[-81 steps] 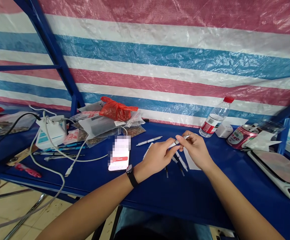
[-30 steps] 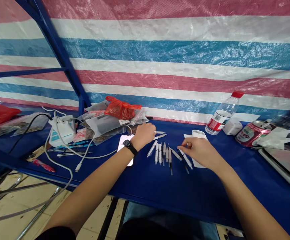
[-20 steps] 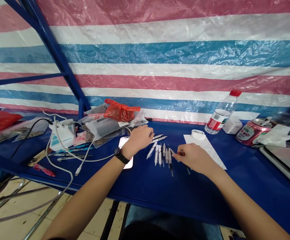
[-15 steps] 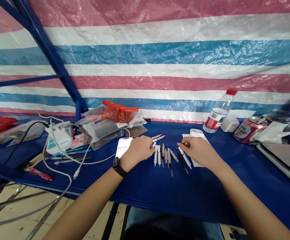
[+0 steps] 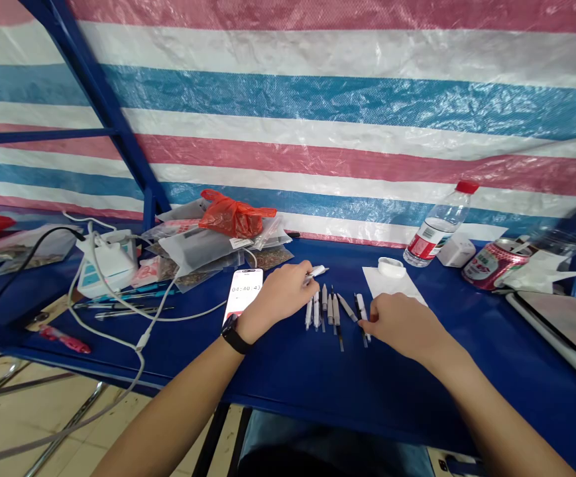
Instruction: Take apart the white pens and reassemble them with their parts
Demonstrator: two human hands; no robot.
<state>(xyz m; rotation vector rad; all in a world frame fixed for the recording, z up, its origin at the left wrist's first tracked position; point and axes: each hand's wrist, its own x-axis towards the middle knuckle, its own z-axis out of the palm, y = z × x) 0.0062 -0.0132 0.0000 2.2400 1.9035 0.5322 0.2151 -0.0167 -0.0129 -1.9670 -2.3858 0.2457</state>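
Note:
Several slim white pen-like tubes with dark tips lie side by side on the blue table top. My left hand sits just left of them, its fingertips at one white tube that seems pinched. My right hand rests at the row's right end, its fingers over the lower end of a white tube. The fingers hide that tube's tip, so any grip is hidden. A phone showing a clock lies by my left wrist.
A white paper sheet with a tape roll lies behind my right hand. Further back stand a water bottle and a red-and-white can. Plastic bags, a charger and white cables fill the left.
My hands have moved apart from holding a tube together above the table. The row of tubes now lies spread out. My right hand has shifted nearer the table's front, and my left hand no longer covers the phone.

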